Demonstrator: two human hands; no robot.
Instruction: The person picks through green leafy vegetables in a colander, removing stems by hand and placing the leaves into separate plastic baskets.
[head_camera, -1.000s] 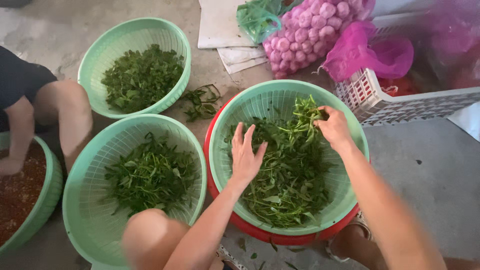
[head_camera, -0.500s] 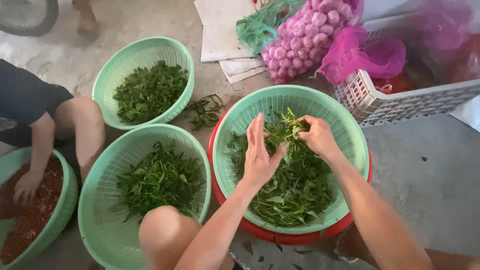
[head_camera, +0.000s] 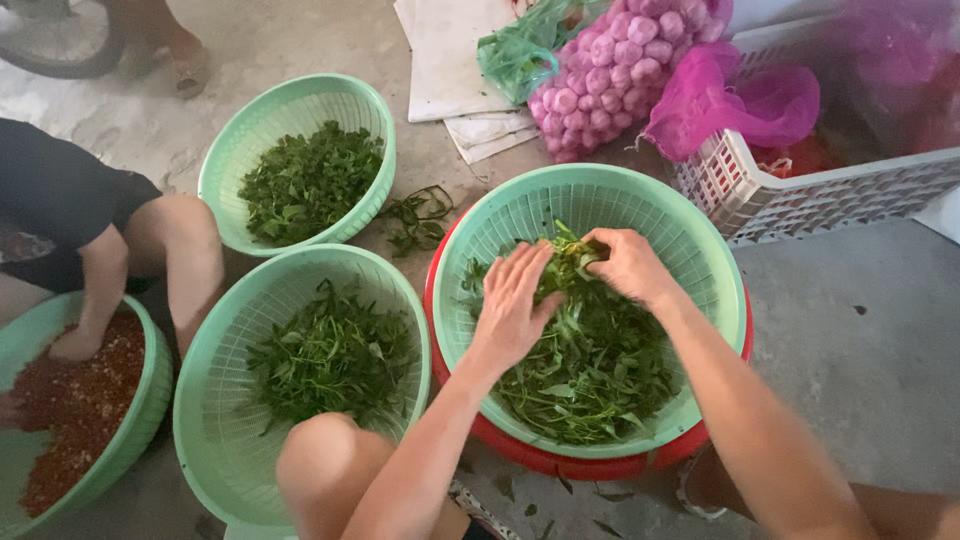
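Note:
A green plastic basket (head_camera: 690, 235) nested in a red basin (head_camera: 590, 462) holds a heap of leafy green stems (head_camera: 590, 370). My left hand (head_camera: 512, 308) lies flat on the greens with fingers spread, pressing against the bunch. My right hand (head_camera: 625, 263) is closed around a clump of the stems at the top of the heap. Both hands meet near the basket's middle.
Two more green baskets of greens (head_camera: 300, 180) (head_camera: 330, 355) sit to the left, my knee (head_camera: 325, 470) below. Another person's arm (head_camera: 95, 290) reaches into a basket of red chillies (head_camera: 70, 400). A pink net bag of garlic (head_camera: 620, 70) and a white crate (head_camera: 810, 190) stand behind.
My hands have come together from apart on the heap. The right hand moved left and gathered a clump of stems; the left hand shifted up against it.

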